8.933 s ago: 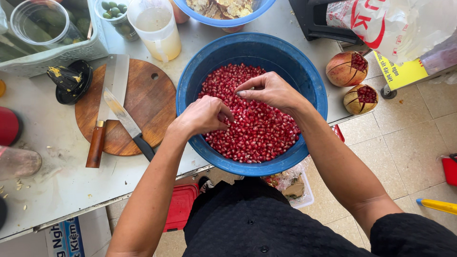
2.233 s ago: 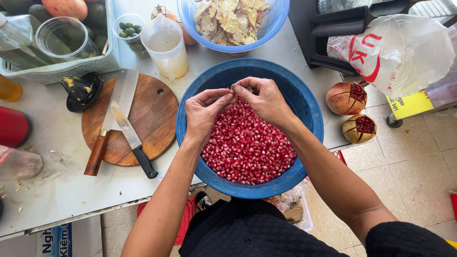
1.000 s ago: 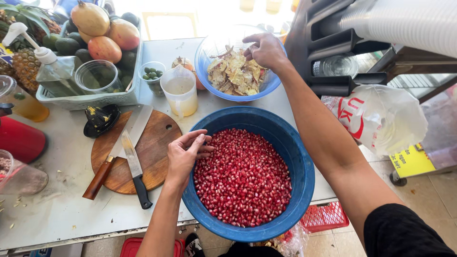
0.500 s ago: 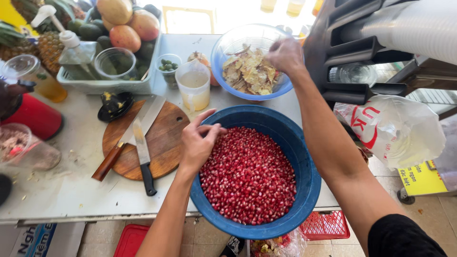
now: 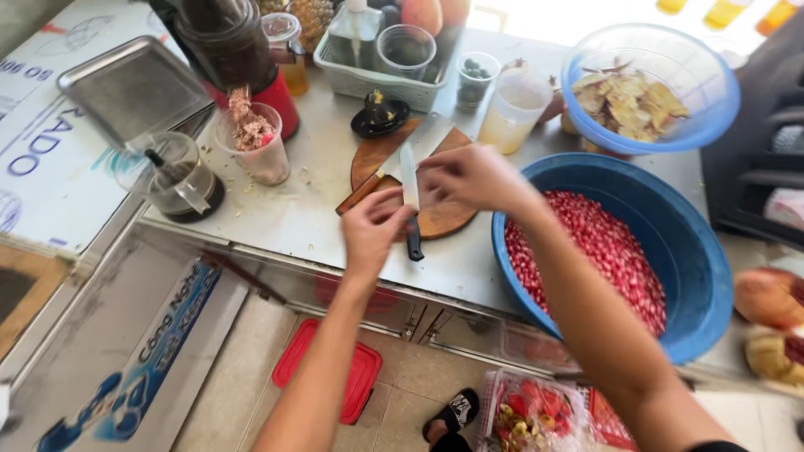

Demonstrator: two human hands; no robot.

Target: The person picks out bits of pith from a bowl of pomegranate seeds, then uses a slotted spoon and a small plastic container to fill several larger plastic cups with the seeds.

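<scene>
My left hand (image 5: 373, 230) hovers with bent fingers over the near edge of a round wooden cutting board (image 5: 448, 219), right beside the black handle of a knife (image 5: 409, 180) lying on it. Whether it holds anything is unclear. My right hand (image 5: 469, 176) is just above the board to the right of the knife blade, fingers loose, nothing visible in it. A wooden-handled cleaver (image 5: 381, 172) also lies on the board. At the right stands a big blue basin (image 5: 712, 293) full of red pomegranate seeds (image 5: 603, 251).
A lighter blue bowl (image 5: 578, 117) of peel pieces and a plastic cup (image 5: 512, 113) of pale juice stand behind the basin. At the left are a juicer (image 5: 226, 42), a cup of pulp (image 5: 255, 146), a glass jug (image 5: 180, 180) and a metal tray (image 5: 134, 84). Cut pomegranates (image 5: 766, 293) lie at the far right.
My right hand came back from the far bowl of peels to the cutting board. My left hand left the basin's rim for the board. The view swung left and down.
</scene>
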